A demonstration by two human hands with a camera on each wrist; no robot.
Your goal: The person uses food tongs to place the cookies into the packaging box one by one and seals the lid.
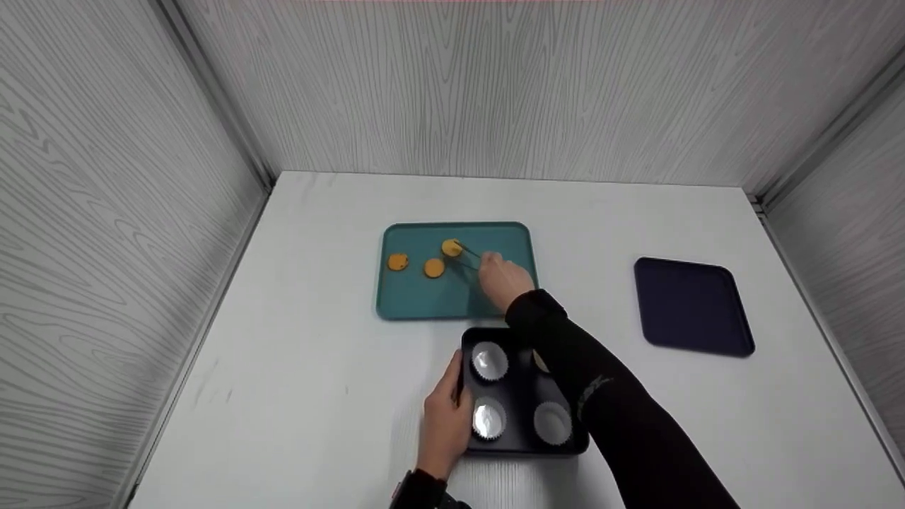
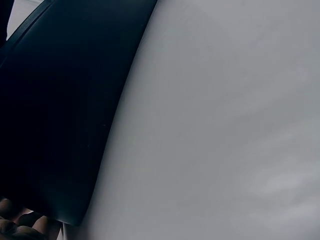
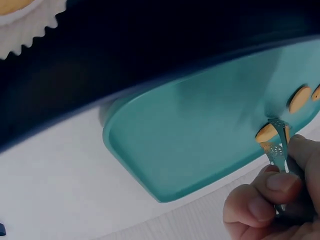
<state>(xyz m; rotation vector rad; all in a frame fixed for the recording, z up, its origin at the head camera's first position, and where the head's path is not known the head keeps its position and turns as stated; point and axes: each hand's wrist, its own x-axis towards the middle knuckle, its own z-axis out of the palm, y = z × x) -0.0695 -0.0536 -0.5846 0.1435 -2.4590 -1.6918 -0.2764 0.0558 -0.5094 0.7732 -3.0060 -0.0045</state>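
In the head view my right hand [image 1: 503, 278] holds a pair of metal tongs [image 1: 469, 252] over the teal tray [image 1: 417, 300]. The perforated tips of the tongs [image 3: 278, 145] are at a round golden cookie [image 1: 450, 247]; whether they pinch it I cannot tell. Two more cookies lie on the same tray, a plain cookie [image 1: 434, 268] and a dark-specked cookie [image 1: 397, 261]. My left hand [image 1: 447, 417] grips the left side of a black baking pan [image 1: 522, 396] with several white paper cups. One paper cup [image 3: 37, 27] has a cookie in it, mostly hidden by my sleeve in the head view.
To the right, a dark navy tray [image 1: 693, 307] lies on the white table [image 1: 311, 367]. Grey wood-grained panels [image 1: 459, 92] stand at the back and both sides. My right forearm [image 1: 608, 382] crosses above the pan's right part.
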